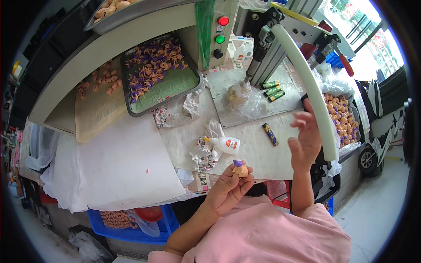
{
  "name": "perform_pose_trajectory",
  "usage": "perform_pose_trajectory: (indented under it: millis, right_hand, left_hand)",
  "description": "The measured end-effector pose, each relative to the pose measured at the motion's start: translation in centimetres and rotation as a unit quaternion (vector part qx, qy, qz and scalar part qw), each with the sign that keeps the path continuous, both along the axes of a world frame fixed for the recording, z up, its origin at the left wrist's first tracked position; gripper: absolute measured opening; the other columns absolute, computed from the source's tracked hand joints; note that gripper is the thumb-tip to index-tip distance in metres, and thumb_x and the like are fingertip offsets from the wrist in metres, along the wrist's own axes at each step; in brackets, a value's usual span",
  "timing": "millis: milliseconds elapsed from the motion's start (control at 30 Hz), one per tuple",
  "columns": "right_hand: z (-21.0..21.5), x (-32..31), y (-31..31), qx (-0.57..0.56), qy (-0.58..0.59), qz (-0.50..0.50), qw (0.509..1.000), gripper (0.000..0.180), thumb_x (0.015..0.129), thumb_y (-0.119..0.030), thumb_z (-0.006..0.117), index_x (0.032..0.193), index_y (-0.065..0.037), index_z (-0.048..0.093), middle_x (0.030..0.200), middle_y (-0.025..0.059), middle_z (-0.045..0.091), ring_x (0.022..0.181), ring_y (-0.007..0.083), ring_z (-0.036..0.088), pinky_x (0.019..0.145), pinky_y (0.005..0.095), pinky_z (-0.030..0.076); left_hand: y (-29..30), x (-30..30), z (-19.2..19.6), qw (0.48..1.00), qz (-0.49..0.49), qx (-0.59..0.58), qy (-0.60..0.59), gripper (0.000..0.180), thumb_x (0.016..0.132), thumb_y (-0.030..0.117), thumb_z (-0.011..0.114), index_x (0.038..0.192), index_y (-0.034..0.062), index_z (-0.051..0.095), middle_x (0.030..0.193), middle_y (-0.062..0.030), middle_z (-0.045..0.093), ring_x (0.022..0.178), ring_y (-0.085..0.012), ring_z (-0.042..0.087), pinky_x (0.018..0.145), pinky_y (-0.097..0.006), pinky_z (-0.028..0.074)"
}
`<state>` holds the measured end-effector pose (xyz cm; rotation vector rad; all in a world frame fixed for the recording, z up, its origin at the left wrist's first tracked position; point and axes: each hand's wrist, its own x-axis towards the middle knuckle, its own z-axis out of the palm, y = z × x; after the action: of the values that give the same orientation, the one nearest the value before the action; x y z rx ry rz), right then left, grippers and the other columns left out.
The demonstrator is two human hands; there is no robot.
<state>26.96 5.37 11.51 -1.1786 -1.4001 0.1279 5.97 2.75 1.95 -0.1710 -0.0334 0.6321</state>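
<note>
Toy piece (239,169) (tan, purple-capped) pinched by left hand (228,189).

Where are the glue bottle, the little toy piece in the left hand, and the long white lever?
glue bottle (226,143), head view, on its white body.
toy piece (239,169), head view, on its tan lower part.
white lever (307,83), head view, midway along its curved handle.

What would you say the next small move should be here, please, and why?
Probably bring the right hand onto the white lever of the press. That hand is open beside the lever, not gripping it, while the left hand pinches a small tan and purple piece well short of the press plate.
</note>
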Motion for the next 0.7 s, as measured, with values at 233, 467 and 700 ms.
perform_pose_trajectory:
  millis: [233,467,700]
  right_hand:
    - [6.7,2.3,5.9,0.219,-0.363,-0.010,0.906,0.053,0.095,-0.043,0.050,0.124,0.001,0.049,0.125,0.0224,0.052,0.079,0.0248,0.065,0.074,0.0337,0.053]
    - [21.5,-6.3,10.9,0.184,0.095,-0.107,0.973,0.041,0.094,-0.036,0.054,0.110,0.002,0.061,0.084,0.0112,0.065,0.066,0.0160,0.061,0.057,0.0248,0.049]
    - [24.6,3.8,19.9,0.051,-0.129,0.052,0.989,0.034,0.078,-0.013,0.074,0.108,0.001,0.065,0.087,0.0123,0.066,0.076,0.0151,0.064,0.062,0.0260,0.051]
  left_hand:
    - [0.4,-0.2,0.2,0.995,0.031,0.039,0.086,0.034,0.092,0.010,0.058,0.124,0.0070,0.049,0.126,-0.0100,0.054,0.118,-0.0218,0.055,0.103,-0.033,0.047]
    - [0.3,0.0,1.2,0.972,0.041,0.104,0.207,0.033,0.093,0.011,0.058,0.124,0.0082,0.050,0.124,-0.0089,0.055,0.111,-0.0193,0.058,0.099,-0.032,0.048]
    - [-0.8,0.5,2.5,0.956,0.065,0.125,0.259,0.036,0.090,0.010,0.062,0.125,0.0094,0.052,0.121,-0.0107,0.058,0.106,-0.0194,0.060,0.094,-0.031,0.050]
